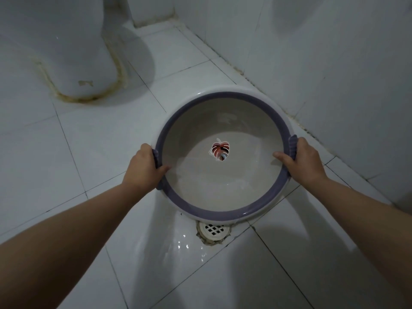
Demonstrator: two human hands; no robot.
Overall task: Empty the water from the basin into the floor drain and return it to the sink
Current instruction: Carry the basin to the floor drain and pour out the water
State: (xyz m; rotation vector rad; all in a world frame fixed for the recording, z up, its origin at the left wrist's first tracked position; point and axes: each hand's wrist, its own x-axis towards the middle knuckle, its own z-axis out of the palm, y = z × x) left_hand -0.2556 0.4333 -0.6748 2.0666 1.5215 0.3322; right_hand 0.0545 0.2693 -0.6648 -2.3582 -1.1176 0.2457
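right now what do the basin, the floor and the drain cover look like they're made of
The basin looks like moulded plastic: a glossy pale bowl, a matte purple rim band and ribbed grips under the left hand and right hand. The floor looks like glazed white ceramic tile, with dark grout lines and wet glints. The drain cover looks like white plastic with a lattice grille, though painted metal is possible.

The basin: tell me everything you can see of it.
The basin is round, looks plastic, pale inside with a purple rim band and ribbed purple side grips. A leaf sticker sits at its bottom, under shallow water. The left hand and right hand hold the grips, thumbs inside. Its near edge overlaps the floor drain.
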